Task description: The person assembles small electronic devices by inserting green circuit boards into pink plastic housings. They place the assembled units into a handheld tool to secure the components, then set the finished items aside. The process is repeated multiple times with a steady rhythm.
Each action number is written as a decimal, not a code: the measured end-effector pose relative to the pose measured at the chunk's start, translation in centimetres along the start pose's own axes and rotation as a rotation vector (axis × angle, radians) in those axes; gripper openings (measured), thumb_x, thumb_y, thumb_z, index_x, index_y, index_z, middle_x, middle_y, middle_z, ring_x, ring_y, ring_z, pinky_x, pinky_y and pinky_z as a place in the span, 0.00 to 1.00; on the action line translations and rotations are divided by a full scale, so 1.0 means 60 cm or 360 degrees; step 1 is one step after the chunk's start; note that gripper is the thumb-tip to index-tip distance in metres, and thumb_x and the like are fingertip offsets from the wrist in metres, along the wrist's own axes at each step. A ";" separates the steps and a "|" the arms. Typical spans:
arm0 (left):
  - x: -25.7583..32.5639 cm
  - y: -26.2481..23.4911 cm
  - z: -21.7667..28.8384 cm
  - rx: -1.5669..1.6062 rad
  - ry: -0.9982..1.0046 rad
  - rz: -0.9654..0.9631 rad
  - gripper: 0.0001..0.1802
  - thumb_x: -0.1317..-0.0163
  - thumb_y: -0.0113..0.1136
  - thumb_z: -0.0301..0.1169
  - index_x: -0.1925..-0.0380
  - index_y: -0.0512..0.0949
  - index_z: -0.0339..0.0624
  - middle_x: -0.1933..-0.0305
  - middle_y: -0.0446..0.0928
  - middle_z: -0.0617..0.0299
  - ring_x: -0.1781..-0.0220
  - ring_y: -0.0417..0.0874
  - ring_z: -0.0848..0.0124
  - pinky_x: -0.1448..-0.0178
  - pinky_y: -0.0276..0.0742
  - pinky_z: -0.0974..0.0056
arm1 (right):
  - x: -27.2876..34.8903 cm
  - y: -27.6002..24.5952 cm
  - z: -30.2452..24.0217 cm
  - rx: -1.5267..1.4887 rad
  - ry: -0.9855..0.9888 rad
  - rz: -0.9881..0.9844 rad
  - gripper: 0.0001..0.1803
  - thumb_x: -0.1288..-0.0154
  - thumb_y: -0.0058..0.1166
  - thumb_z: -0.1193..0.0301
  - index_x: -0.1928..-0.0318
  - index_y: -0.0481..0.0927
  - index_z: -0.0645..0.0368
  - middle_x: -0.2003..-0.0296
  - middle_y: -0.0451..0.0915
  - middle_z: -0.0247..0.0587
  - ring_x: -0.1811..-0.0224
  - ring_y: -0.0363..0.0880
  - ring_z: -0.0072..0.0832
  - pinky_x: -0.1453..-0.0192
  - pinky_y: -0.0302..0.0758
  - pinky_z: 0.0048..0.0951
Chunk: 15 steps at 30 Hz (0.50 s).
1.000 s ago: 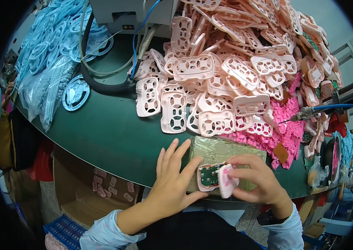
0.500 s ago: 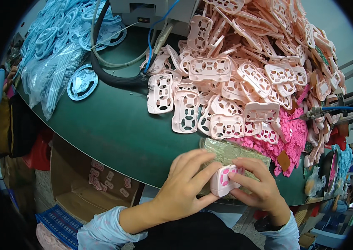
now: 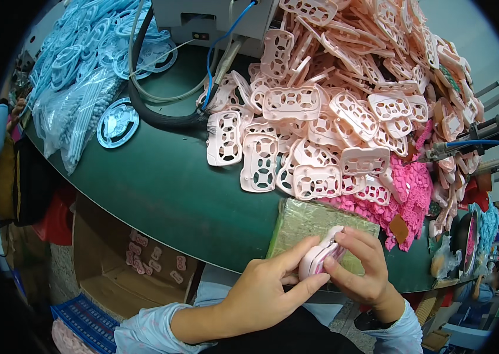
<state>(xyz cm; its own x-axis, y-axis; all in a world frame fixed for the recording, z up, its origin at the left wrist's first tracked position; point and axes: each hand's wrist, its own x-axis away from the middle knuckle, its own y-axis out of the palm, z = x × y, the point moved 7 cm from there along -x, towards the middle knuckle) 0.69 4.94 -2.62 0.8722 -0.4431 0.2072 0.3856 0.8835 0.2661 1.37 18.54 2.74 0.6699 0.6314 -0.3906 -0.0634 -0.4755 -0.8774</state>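
Both my hands hold a pale pink plastic controller-shaped casing [image 3: 317, 258] with bright pink buttons, tilted so that its seam edge faces up. My left hand [image 3: 264, 290] grips its left end between thumb and fingers. The fingertips of my right hand [image 3: 363, 272] press on the right end, the thumb on the button face. Beneath my hands lies a flat greenish block [image 3: 298, 223] wrapped in shiny film, partly covered by them. Past it are loose pale pink casing halves [image 3: 318, 181] with cut-out holes and a heap of bright pink small parts [image 3: 411, 186].
A grey machine [image 3: 220, 20] with a thick black hose [image 3: 164, 117] stands at the back. Pale blue plastic parts [image 3: 78, 44] pile up on the left. Metal nozzles [image 3: 462, 144] reach in from the right. Below the green table [image 3: 161, 194], a cardboard box [image 3: 105, 271] holds several finished-looking casings.
The casing has turned from showing its button face to showing its edge. My left fingers have come down and closed around it. More of the wrapped block shows.
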 end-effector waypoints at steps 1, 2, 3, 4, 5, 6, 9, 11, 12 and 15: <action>0.001 0.000 -0.001 0.0005 0.0017 0.0031 0.29 0.37 0.60 0.30 0.38 0.65 0.32 0.56 0.81 0.44 0.54 0.84 0.67 0.48 0.81 0.62 | 0.002 -0.001 -0.002 0.0038 -0.0020 0.0015 0.20 0.54 0.64 0.74 0.55 0.84 0.50 0.47 0.75 0.49 0.46 0.74 0.43 0.45 0.78 0.39; 0.002 0.002 -0.003 -0.0002 0.0021 0.0015 0.28 0.37 0.60 0.29 0.38 0.66 0.32 0.57 0.81 0.44 0.56 0.84 0.67 0.49 0.81 0.62 | 0.005 -0.002 -0.004 0.0056 -0.0033 0.0024 0.20 0.54 0.64 0.74 0.55 0.85 0.48 0.47 0.75 0.47 0.46 0.73 0.43 0.45 0.79 0.39; 0.002 0.003 -0.005 -0.0008 0.0026 -0.0002 0.28 0.37 0.60 0.29 0.38 0.66 0.32 0.57 0.81 0.45 0.58 0.84 0.68 0.50 0.81 0.63 | 0.008 -0.003 -0.006 0.0073 -0.0045 0.0033 0.20 0.54 0.64 0.74 0.55 0.85 0.47 0.47 0.76 0.46 0.45 0.73 0.42 0.45 0.79 0.39; 0.003 0.003 -0.007 -0.0015 0.0027 -0.0016 0.28 0.37 0.60 0.28 0.38 0.66 0.31 0.58 0.81 0.45 0.59 0.84 0.68 0.51 0.81 0.63 | 0.011 -0.002 -0.008 0.0087 -0.0057 0.0043 0.21 0.54 0.65 0.74 0.55 0.85 0.46 0.47 0.76 0.44 0.45 0.73 0.42 0.45 0.79 0.39; 0.003 0.004 -0.010 -0.0044 0.0018 -0.0032 0.28 0.37 0.60 0.28 0.38 0.66 0.31 0.58 0.81 0.45 0.60 0.83 0.69 0.51 0.80 0.63 | 0.013 -0.003 -0.010 0.0102 -0.0066 0.0067 0.21 0.54 0.65 0.75 0.55 0.85 0.45 0.47 0.76 0.43 0.45 0.73 0.41 0.45 0.79 0.40; 0.003 0.005 -0.012 -0.0074 0.0009 -0.0049 0.29 0.37 0.60 0.28 0.38 0.65 0.30 0.58 0.80 0.44 0.61 0.83 0.70 0.52 0.80 0.64 | 0.015 -0.004 -0.011 0.0118 -0.0075 0.0091 0.21 0.54 0.65 0.75 0.55 0.85 0.44 0.47 0.76 0.41 0.45 0.73 0.40 0.44 0.79 0.40; 0.002 0.007 -0.013 -0.0005 0.0029 -0.0118 0.30 0.37 0.60 0.28 0.37 0.63 0.29 0.55 0.79 0.45 0.58 0.82 0.71 0.50 0.79 0.65 | 0.020 -0.006 -0.014 0.0143 -0.0092 0.0115 0.23 0.55 0.67 0.77 0.55 0.85 0.42 0.48 0.77 0.38 0.45 0.72 0.39 0.43 0.78 0.42; 0.001 0.010 -0.014 0.0143 0.0005 -0.0182 0.31 0.36 0.60 0.27 0.35 0.62 0.30 0.51 0.78 0.46 0.54 0.81 0.72 0.47 0.78 0.66 | 0.021 -0.008 -0.015 0.0140 -0.0094 0.0102 0.24 0.55 0.67 0.78 0.55 0.85 0.42 0.48 0.77 0.37 0.45 0.72 0.38 0.42 0.78 0.43; 0.001 0.013 -0.015 0.0241 -0.0033 -0.0223 0.31 0.36 0.59 0.27 0.34 0.61 0.31 0.49 0.77 0.48 0.51 0.79 0.72 0.46 0.77 0.66 | 0.020 -0.011 -0.014 0.0136 -0.0090 0.0090 0.25 0.55 0.67 0.79 0.54 0.85 0.41 0.48 0.77 0.37 0.45 0.72 0.38 0.41 0.78 0.44; 0.001 0.015 -0.010 0.0540 -0.0224 -0.0437 0.32 0.35 0.57 0.21 0.32 0.59 0.33 0.40 0.71 0.50 0.42 0.74 0.70 0.38 0.72 0.65 | 0.020 -0.016 -0.015 0.0095 -0.0118 0.0074 0.25 0.55 0.66 0.80 0.55 0.85 0.41 0.48 0.77 0.38 0.44 0.72 0.38 0.40 0.77 0.44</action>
<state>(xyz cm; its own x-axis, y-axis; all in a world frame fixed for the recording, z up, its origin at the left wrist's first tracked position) 1.27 5.79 -2.94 0.6931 -0.6909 0.2054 0.4558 0.6409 0.6177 2.88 19.23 3.36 0.6088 0.6543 -0.4487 -0.1386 -0.4691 -0.8722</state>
